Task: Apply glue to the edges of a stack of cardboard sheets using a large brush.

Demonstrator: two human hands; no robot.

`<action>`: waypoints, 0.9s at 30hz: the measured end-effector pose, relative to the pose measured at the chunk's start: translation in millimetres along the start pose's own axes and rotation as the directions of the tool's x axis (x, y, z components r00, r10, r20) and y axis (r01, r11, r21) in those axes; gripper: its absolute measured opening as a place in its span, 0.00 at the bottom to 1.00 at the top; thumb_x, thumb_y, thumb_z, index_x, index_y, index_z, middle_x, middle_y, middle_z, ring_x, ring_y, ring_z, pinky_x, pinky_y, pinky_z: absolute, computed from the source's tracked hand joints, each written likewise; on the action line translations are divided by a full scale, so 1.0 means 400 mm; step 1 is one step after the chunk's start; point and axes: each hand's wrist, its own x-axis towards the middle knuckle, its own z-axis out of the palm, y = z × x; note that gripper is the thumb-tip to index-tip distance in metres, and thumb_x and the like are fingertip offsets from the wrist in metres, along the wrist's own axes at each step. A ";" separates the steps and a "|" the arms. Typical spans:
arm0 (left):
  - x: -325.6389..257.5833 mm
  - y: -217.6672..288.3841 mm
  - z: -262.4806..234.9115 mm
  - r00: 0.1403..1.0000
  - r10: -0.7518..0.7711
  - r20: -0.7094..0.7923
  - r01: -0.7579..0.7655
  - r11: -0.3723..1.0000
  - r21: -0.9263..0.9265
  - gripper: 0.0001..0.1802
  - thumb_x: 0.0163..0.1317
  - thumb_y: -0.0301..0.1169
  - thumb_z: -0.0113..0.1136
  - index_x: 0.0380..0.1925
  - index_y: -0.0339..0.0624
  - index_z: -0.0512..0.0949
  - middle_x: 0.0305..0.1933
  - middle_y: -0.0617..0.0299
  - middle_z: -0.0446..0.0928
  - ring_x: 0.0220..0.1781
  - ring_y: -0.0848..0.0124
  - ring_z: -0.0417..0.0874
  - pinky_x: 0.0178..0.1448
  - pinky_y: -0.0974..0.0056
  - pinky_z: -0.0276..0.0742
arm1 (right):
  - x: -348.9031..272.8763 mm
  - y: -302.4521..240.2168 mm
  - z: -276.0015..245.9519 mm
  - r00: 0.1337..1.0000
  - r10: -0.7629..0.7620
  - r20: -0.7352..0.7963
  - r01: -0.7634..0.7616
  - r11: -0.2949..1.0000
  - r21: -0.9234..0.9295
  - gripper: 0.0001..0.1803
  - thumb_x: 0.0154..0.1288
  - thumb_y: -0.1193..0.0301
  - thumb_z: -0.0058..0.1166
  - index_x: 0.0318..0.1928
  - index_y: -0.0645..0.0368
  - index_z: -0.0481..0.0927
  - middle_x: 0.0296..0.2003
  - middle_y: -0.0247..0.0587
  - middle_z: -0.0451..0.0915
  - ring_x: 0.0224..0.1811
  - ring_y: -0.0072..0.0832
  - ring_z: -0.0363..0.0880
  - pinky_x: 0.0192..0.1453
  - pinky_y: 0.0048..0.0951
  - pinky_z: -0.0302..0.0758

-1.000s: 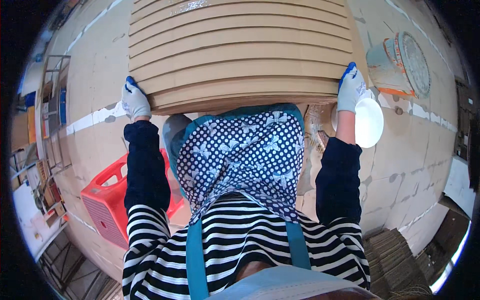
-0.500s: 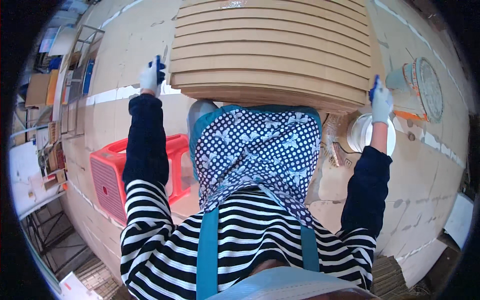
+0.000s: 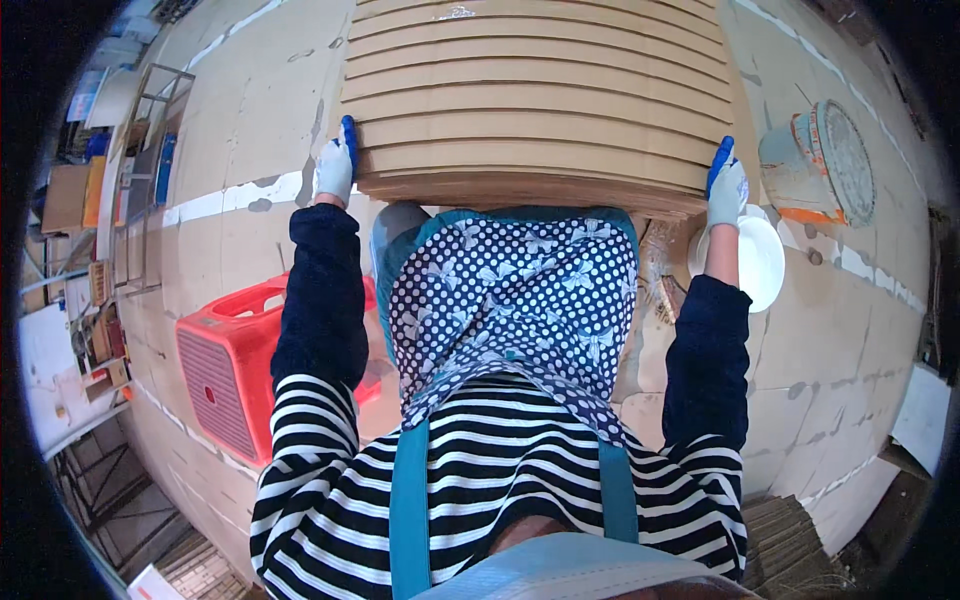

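Observation:
In front of me lies a thick stack of brown cardboard sheets [image 3: 540, 125], fanned in overlapping steps toward the far side. My left hand [image 3: 335, 165], in a white glove with blue-coated fingers, rests against the stack's left edge near its front corner. Its fingers stretch forward along the edge. On the opposite side my right hand [image 3: 727, 185], gloved alike, lies against the right edge with its fingers stretched forward too. The palms and some fingers are turned out of sight. The stack's near face is close to my apron [image 3: 515, 290].
A red plastic stool [image 3: 225, 370] lies on its side at my left. To the right are a white bucket [image 3: 765, 262] and a larger paint-stained bucket [image 3: 800, 175]. A metal rack [image 3: 150, 170] stands far left. More stacked cardboard [image 3: 790, 545] lies behind at right.
Both hands have moved inward, from beside the stack to its left and right edges. The cardboard stack appears slightly shifted to the left in the view.

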 end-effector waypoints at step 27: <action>-0.033 -0.011 0.053 0.838 -0.180 -0.515 -0.199 0.778 -0.596 0.22 0.65 0.43 0.43 0.34 0.34 0.77 0.30 0.51 0.78 0.29 0.62 0.77 0.37 0.61 0.71 | -0.040 0.053 0.000 0.991 0.034 -0.128 -0.001 0.969 0.247 0.24 0.66 0.56 0.37 0.37 0.65 0.78 0.33 0.50 0.80 0.36 0.41 0.78 0.40 0.38 0.72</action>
